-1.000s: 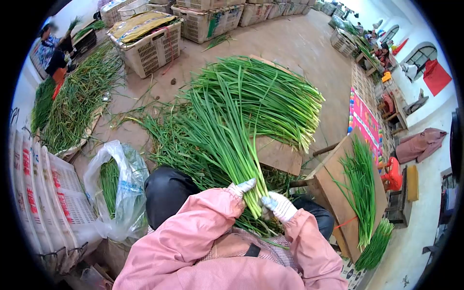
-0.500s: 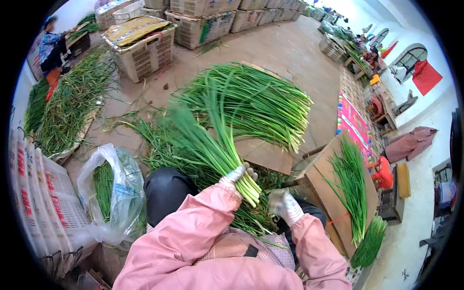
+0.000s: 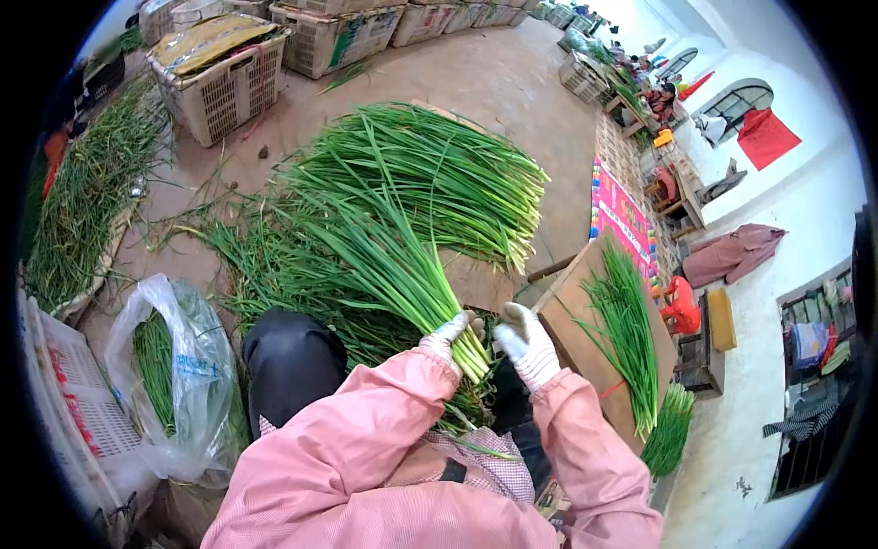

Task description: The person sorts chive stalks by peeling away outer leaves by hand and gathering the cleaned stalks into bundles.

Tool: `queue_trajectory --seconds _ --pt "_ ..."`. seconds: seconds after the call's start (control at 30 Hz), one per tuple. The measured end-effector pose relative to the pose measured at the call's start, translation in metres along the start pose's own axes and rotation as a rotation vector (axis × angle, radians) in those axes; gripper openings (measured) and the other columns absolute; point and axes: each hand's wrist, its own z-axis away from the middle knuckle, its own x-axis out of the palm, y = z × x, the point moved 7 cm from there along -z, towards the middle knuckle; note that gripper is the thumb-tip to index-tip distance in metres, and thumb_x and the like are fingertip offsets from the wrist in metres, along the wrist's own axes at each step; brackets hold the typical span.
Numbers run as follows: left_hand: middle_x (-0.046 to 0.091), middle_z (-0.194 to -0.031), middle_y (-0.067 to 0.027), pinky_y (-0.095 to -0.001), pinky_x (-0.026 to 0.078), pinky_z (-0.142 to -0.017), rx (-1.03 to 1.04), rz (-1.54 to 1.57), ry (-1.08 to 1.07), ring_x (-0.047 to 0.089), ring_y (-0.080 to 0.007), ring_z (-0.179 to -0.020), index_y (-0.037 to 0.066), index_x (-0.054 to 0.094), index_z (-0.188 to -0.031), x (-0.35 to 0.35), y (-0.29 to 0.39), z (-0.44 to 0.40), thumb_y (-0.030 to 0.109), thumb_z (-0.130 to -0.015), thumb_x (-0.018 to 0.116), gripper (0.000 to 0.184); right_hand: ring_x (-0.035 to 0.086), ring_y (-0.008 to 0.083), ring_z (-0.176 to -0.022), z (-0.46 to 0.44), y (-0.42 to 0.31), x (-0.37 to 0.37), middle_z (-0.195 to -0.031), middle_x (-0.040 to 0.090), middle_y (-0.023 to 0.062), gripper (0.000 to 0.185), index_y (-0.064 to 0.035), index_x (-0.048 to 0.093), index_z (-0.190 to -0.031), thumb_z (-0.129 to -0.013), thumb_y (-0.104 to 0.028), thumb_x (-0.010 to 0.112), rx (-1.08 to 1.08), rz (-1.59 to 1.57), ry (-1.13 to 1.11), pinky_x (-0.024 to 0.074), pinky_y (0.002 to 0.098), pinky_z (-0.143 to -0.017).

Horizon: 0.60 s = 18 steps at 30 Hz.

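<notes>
A bunch of long green stalks [image 3: 407, 265] is wrapped in my gloved left hand [image 3: 452, 331], pale ends toward my lap and leaves fanning up and left. Just right of those ends, my gloved right hand [image 3: 526, 339] is raised with its fingers apart, holding nothing and not touching the bunch. Beyond the bunch lies a large neat pile of green stalks [image 3: 457, 183] on a board [image 3: 476, 281]. Looser, tangled stalks [image 3: 274, 265] spread on the floor left of it.
On the right, a wooden board [image 3: 558, 306] bears more stalks [image 3: 626, 329]. A plastic bag [image 3: 197, 384] and white crates [image 3: 91, 393] are at left. Filled baskets [image 3: 224, 91] stand at upper left. A pink coat [image 3: 732, 254] hangs on the right wall. People sit far off at upper right.
My right hand has come away from the stalk ends and opened. The left hand keeps its hold on the bunch. The whole view has swung to the right.
</notes>
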Motion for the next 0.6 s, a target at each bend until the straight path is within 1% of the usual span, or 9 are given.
queue_trajectory --seconds 0.03,0.1,0.13,0.23,0.27,0.43,0.53,0.57,0.6 --pt "0.062 -0.089 -0.0080 -0.0429 0.049 -0.076 -0.016 -0.025 -0.063 0.060 -0.0245 -0.082 0.007 0.060 -0.096 0.004 -0.001 -0.001 0.019 -0.076 0.066 0.024 0.047 0.0248 -0.107 0.001 -0.016 0.009 -0.116 0.048 0.0169 0.065 0.0019 0.035 -0.124 -0.073 -0.024 0.065 -0.053 0.212 -0.094 0.0401 0.0343 -0.089" --pt "0.062 -0.094 -0.0083 -0.0430 0.048 -0.076 -0.004 -0.057 -0.126 0.059 -0.0270 -0.085 0.007 0.059 -0.100 -0.009 -0.009 -0.024 0.023 -0.077 0.065 0.029 0.049 0.0339 -0.104 -0.005 -0.026 0.028 -0.111 0.049 0.0249 0.074 0.0031 0.037 -0.121 -0.062 -0.027 0.070 -0.096 0.677 -0.203 0.0379 0.0346 -0.092" --pt "0.063 -0.089 -0.0056 -0.0369 0.050 -0.064 0.000 0.030 -0.080 0.060 -0.0227 -0.076 0.008 0.059 -0.101 -0.009 -0.013 -0.026 0.023 -0.074 0.069 0.031 0.049 0.0353 -0.104 -0.006 -0.032 0.041 -0.111 0.049 0.0257 0.079 0.0034 0.034 -0.122 -0.059 -0.027 0.070 -0.102 0.818 -0.241 0.0379 0.0346 -0.092" --pt "0.063 -0.094 -0.0045 -0.0354 0.048 -0.068 0.188 -0.124 -0.003 0.060 -0.0206 -0.076 0.010 0.058 -0.104 -0.012 -0.002 -0.019 0.030 -0.070 0.073 0.042 0.050 0.0334 -0.103 -0.013 -0.016 0.060 -0.111 0.050 0.0244 0.082 0.0029 0.034 -0.121 -0.055 -0.027 0.072 0.134 0.863 -0.333 0.0407 0.0342 -0.088" --pt "0.060 -0.102 -0.0064 -0.0351 0.046 -0.073 0.199 -0.243 -0.020 0.058 -0.0207 -0.084 0.009 0.055 -0.111 -0.011 -0.003 -0.015 0.040 -0.071 0.070 0.053 0.051 0.0328 -0.101 -0.012 -0.011 0.061 -0.109 0.051 0.0233 0.080 0.0017 0.036 -0.118 -0.053 -0.027 0.073 0.177 0.854 -0.336 0.0407 0.0337 -0.088" --pt "0.058 -0.105 -0.0037 -0.0373 0.045 -0.082 0.113 -0.372 -0.054 0.055 -0.0195 -0.094 0.014 0.052 -0.116 -0.034 -0.017 -0.031 0.039 -0.071 0.069 0.054 0.057 0.0327 -0.089 -0.012 -0.010 0.052 -0.095 0.057 0.0201 0.070 -0.0018 0.043 -0.107 -0.052 -0.031 0.075 0.166 0.978 -0.249 0.0446 0.0350 -0.079" --pt "0.055 -0.111 -0.0047 -0.0366 0.041 -0.088 0.139 -0.193 -0.252 0.051 -0.0191 -0.102 0.012 0.049 -0.119 0.020 -0.006 0.012 0.030 -0.070 0.073 0.058 0.056 0.0352 -0.090 -0.007 -0.019 0.049 -0.095 0.058 0.0221 0.061 0.0011 0.043 -0.105 -0.061 -0.031 0.069 0.111 0.893 -0.239 0.0455 0.0367 -0.078" --pt "0.055 -0.110 -0.0066 -0.0375 0.041 -0.089 0.265 -0.181 -0.343 0.052 -0.0212 -0.102 0.007 0.049 -0.117 0.024 0.004 0.009 0.019 -0.069 0.073 0.054 0.057 0.0358 -0.088 -0.005 -0.021 0.048 -0.093 0.058 0.0223 0.055 0.0005 0.042 -0.104 -0.063 -0.028 0.067 0.048 0.929 -0.226 0.0459 0.0376 -0.076" --pt "0.057 -0.107 -0.0113 -0.0415 0.042 -0.089 0.183 -0.041 -0.455 0.054 -0.0260 -0.099 0.002 0.049 -0.115 0.031 0.010 0.012 0.011 -0.071 0.069 0.049 0.058 0.0364 -0.085 -0.005 -0.012 0.047 -0.089 0.058 0.0233 0.054 0.0003 0.042 -0.104 -0.064 -0.025 0.065 -0.069 0.928 -0.203 0.0463 0.0394 -0.073"
